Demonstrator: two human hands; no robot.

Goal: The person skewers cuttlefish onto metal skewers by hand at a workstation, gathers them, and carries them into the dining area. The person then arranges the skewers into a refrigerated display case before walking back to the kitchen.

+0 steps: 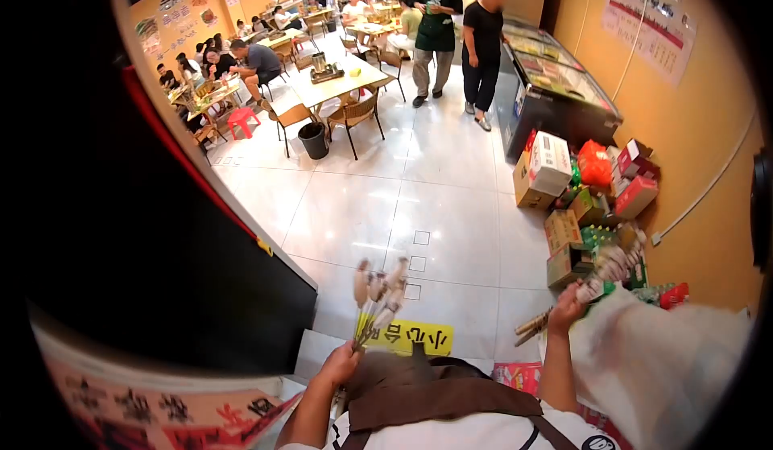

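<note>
Head view: skewers (390, 299) jut above left fingers (346, 353), slant through right fingers (567, 299).

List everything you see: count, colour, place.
Skewer bunches: two, pale-brown, one held each side
Plastic sheet: one, whitish, lower right
Floor sign: one, yellow, ahead
Boxes: several, mixed colours, right wall
Bag: one, red, among boxes
Bottles: several, green, among boxes
Freezer: one, dark, right wall
Tables: several, pale, back
Chairs: several, brown, around tables
Bin: one, black, beside table
Stool: one, red, left
Posters: several, mixed colours, walls
People: many, mixed clothing, back
Apron: one, brown, wearer's front
Left hand: one, bare, lower centre
Right hand: one, bare, lower right
</note>
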